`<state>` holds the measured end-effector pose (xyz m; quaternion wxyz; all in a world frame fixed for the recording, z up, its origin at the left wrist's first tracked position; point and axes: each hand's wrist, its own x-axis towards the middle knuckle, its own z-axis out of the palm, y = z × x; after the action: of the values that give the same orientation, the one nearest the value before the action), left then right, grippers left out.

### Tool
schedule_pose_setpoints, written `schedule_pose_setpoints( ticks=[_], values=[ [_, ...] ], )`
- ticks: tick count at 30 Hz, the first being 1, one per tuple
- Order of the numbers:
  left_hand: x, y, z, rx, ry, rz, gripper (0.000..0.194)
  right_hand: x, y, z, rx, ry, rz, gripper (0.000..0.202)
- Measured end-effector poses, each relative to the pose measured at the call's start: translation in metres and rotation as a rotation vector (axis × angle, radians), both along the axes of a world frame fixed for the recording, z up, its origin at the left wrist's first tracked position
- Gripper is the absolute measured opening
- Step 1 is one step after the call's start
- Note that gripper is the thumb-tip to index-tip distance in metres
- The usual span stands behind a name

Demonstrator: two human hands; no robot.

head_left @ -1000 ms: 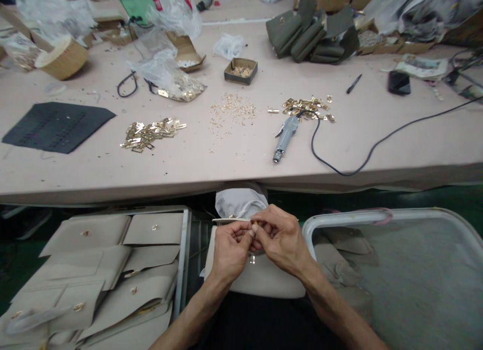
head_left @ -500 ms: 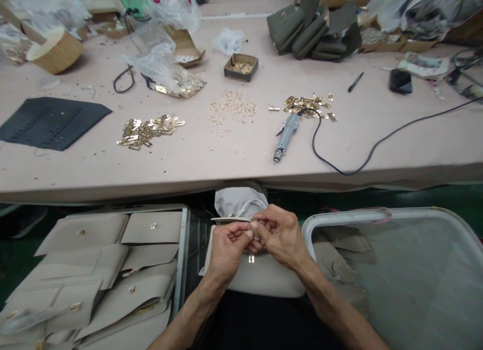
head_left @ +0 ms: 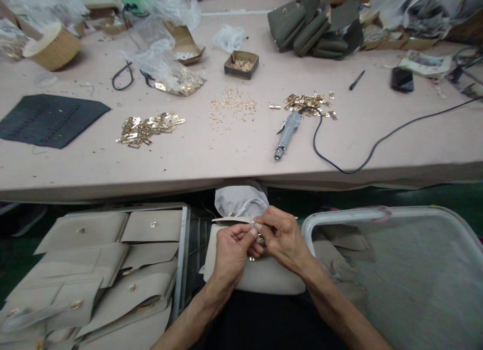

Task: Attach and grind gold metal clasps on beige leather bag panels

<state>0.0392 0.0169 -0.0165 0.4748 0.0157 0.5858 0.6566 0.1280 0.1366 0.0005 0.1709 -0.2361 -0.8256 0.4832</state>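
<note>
Tipped a little since half a second ago, the flap (head_left: 224,221) of the beige bag (head_left: 269,282) now shows a bowed edge in the head view, and the metal tabs (head_left: 251,259) on the bag's front, just below the fingers, have dwindled from two bright strips to a small glint; both hands have hardly shifted. The bag lies directly under the fingers. The left hand (head_left: 231,249) has thumb and forefinger pressed together, apparently clasping the flap near its edge, though the tips hide the exact hold. The right hand (head_left: 283,234) meets it there, its fingertips pinching what looks like a small gold fitting (head_left: 260,237), partly covered. To do this well, the left fingers should hold the flap firm and level while the right ones work in small, light movements, with the fitting square to the edge; a slip could drop it or scratch the bag's smooth face. Beyond the fingers, on the tabletop (head_left: 188,163), lie scattered tiny gold parts (head_left: 234,106) and, farther right, an electric screwdriver (head_left: 287,131) beside a pile of gold plates (head_left: 309,102). Left of the fingers, a crate (head_left: 184,239) holds similar bags (head_left: 151,226).
</note>
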Motion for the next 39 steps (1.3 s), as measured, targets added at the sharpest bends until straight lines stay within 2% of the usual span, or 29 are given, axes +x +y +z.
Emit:
schedule_pose_setpoints(
  ticks=[5, 8, 11, 16, 20, 25, 30, 34, 36, 39],
  values=[
    [0.002, 0.002, 0.002, -0.031, 0.042, 0.014, 0.028, 0.004, 0.000, 0.003, 0.068, -0.030, 0.077, 0.019],
    [0.000, 0.004, 0.008, -0.054, 0.062, 0.071, 0.023, 0.010, -0.001, 0.009, 0.117, 0.032, 0.131, 0.019],
    [-0.003, 0.007, 0.012, -0.049, 0.054, 0.089, 0.023, 0.017, -0.002, 0.012, 0.190, 0.076, 0.195, 0.026],
    [-0.006, 0.010, 0.013, -0.083, 0.082, 0.077, 0.024, 0.020, -0.006, 0.004, 0.371, 0.103, 0.214, 0.033],
    [-0.008, 0.012, 0.013, -0.112, 0.096, 0.072, 0.026, 0.015, -0.007, -0.003, 0.446, 0.129, 0.237, 0.036],
    [-0.010, 0.012, 0.018, -0.125, 0.106, 0.087, 0.024, 0.014, -0.002, -0.001, 0.567, 0.066, 0.308, 0.030],
    [-0.012, 0.014, 0.023, -0.139, 0.051, 0.062, 0.024, 0.013, 0.004, 0.001, 0.686, 0.098, 0.309, 0.027],
    [-0.011, 0.012, 0.028, -0.121, 0.027, 0.011, 0.031, 0.009, 0.008, 0.007, 0.588, 0.137, 0.276, 0.024],
    [-0.007, 0.007, 0.031, -0.130, 0.191, 0.029, 0.034, 0.008, 0.010, 0.012, 0.461, 0.151, 0.248, 0.021],
    [-0.003, -0.001, 0.032, -0.128, 0.566, 0.090, 0.020, 0.005, 0.013, 0.021, 0.256, 0.181, 0.209, 0.018]
  ],
)
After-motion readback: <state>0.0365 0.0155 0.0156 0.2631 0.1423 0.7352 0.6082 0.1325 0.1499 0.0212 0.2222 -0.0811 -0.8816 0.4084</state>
